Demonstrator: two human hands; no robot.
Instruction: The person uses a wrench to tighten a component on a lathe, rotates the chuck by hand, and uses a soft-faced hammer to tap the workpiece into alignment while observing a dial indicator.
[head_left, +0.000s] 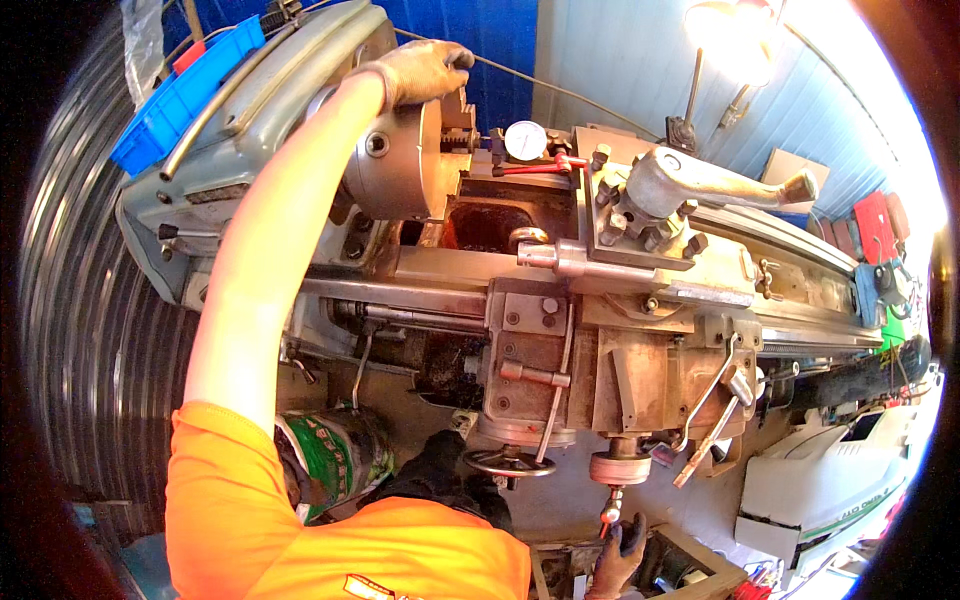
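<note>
A metal lathe fills the middle of the view. My left hand (pixel 425 75), in a dirty work glove, is curled over the top of the round lathe chuck (pixel 400 165); its fingertips bend over the far side, partly hidden. Just right of the chuck, a white-faced dial gauge (pixel 525 141) stands beside a red bar (pixel 535 170) at the tool post (pixel 620 205). Low in the view, my gloved right hand (pixel 618 565) has its fingers apart, close below the red-tipped lever (pixel 611 512) on the carriage. It appears to hold nothing.
A large handle (pixel 720 182) tops the tool post. The carriage front bears a handwheel (pixel 510 462) and several levers. A blue bin (pixel 190 95) sits on the headstock. A green-and-white sack (pixel 330 450) stands below left, a white casing (pixel 825 480) at right. A lit lamp (pixel 735 35) hangs behind.
</note>
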